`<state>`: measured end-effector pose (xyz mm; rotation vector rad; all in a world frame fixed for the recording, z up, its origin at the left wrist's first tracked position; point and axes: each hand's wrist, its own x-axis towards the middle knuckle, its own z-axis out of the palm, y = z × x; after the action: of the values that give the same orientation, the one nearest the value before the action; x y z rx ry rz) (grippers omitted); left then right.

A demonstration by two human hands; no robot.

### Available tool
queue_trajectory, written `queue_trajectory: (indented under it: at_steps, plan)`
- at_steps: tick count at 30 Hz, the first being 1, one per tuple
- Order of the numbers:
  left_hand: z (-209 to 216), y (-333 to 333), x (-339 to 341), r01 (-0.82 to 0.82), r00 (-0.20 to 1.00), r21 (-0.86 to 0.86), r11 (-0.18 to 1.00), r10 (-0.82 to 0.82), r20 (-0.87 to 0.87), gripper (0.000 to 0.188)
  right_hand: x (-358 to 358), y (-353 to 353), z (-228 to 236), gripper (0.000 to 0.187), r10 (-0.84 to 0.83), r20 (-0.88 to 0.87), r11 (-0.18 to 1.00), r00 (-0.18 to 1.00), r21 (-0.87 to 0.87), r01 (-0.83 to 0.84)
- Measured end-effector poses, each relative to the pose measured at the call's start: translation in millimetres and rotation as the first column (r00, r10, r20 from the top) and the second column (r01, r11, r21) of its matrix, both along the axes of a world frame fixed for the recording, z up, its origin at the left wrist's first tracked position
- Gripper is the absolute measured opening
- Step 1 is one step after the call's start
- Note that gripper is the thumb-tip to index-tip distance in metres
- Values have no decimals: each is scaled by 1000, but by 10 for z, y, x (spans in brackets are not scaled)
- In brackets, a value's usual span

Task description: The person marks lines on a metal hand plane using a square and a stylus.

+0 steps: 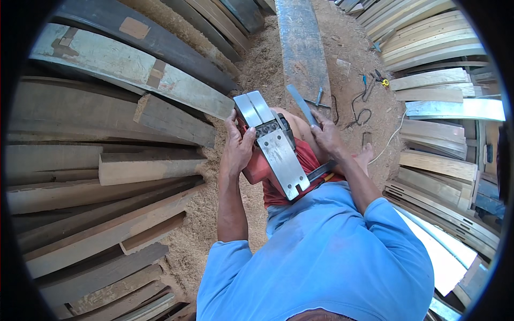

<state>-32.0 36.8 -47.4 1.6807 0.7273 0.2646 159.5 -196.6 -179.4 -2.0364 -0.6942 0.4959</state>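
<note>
Blue shirt (326, 257) fills the lower centre; mid-frame, the left hand (239, 143) clasps an upturned electric planer (282, 162), fingers curled round it; the right hand (329, 139) pinches a flat metal strip (301, 105). Beyond, upper centre, lies a board (303, 48).

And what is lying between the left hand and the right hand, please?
In the head view, between left hand and right hand: the red planer, metal sole upward, then bare leg and red cloth.

Floor (257, 80): evenly bright, soft shadows
Metal plate (281, 160): pale sheen, sharp
White patch (433, 257): overexposed
Left boards (64, 107): dark gaps, bowed toward black rim
</note>
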Motion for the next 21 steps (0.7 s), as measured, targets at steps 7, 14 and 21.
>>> queue_trajectory:
  at_steps: [7,14,21]
  plan:
    - [26,-4,31,51,997,123,991,-43,-70,77,260,-103,232,53,151,74,963,986,-238,-129]
    - [164,-81,81,74,997,75,994,-71,-37,80,381,25,177,50,146,29,961,989,-240,-135]
    - [58,-52,37,43,999,-32,999,-42,23,76,345,-43,-123,42,209,37,908,977,-378,-180]
